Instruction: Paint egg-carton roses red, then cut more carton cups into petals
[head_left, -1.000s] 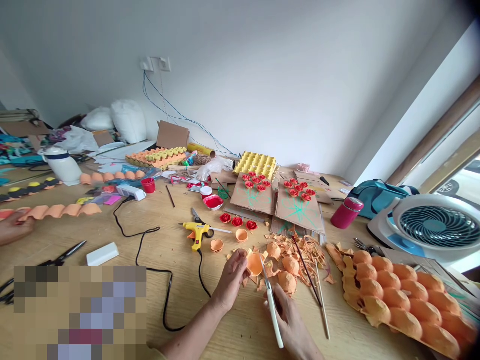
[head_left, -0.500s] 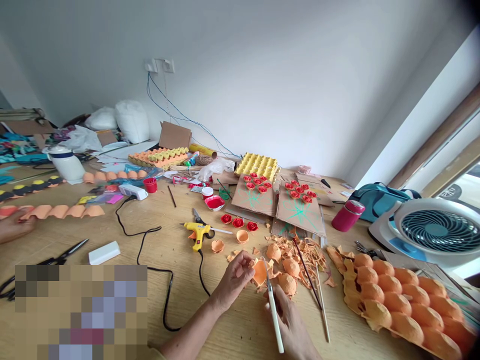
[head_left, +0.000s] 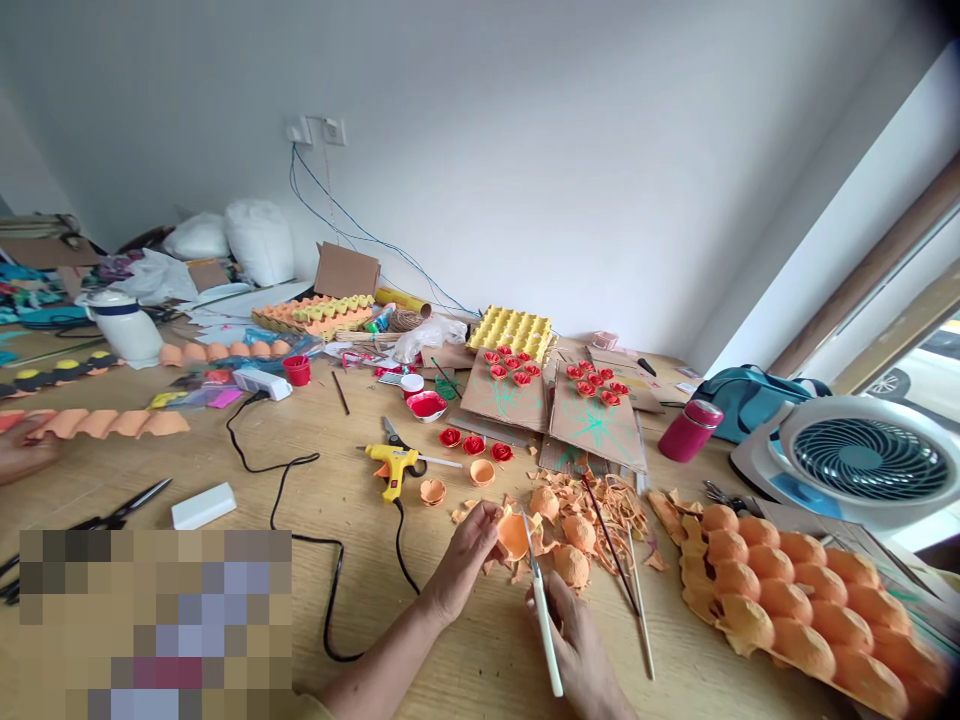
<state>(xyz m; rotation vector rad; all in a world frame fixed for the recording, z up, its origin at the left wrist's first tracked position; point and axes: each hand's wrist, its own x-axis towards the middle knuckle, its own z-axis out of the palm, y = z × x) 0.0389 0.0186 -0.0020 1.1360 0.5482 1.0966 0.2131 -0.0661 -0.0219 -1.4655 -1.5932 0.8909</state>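
Note:
In my left hand point(head_left: 469, 560), pinched between thumb and fingers, is an orange egg-carton cup point(head_left: 514, 537) with its hollow side facing me. My right hand point(head_left: 579, 640) grips white-handled scissors point(head_left: 547, 635), seen edge-on, their narrow metal tip at the cup's right rim. Just beyond lie several uncut cups point(head_left: 572, 566) and a heap of orange carton trimmings point(head_left: 619, 510). Two trimmed cups point(head_left: 481, 473) stand near three red paper roses point(head_left: 473, 446). A yellow glue gun point(head_left: 394, 470) rests left of them, over dark-handled scissors point(head_left: 397, 436).
An orange egg tray point(head_left: 810, 590) lies at right, by a fan point(head_left: 862, 455) and pink bottle point(head_left: 690, 430). Two cardboard pieces with red flowers point(head_left: 598, 425) lean behind. Dark sticks cross the trimmings. A black cord point(head_left: 341, 570) runs left. Another person's hand point(head_left: 26, 450) holds a carton strip point(head_left: 120, 422).
The view has shifted slightly, so most things appear a little further left. The cup in my left hand has turned slightly, its opening showing rounder. Both hands keep their grip.

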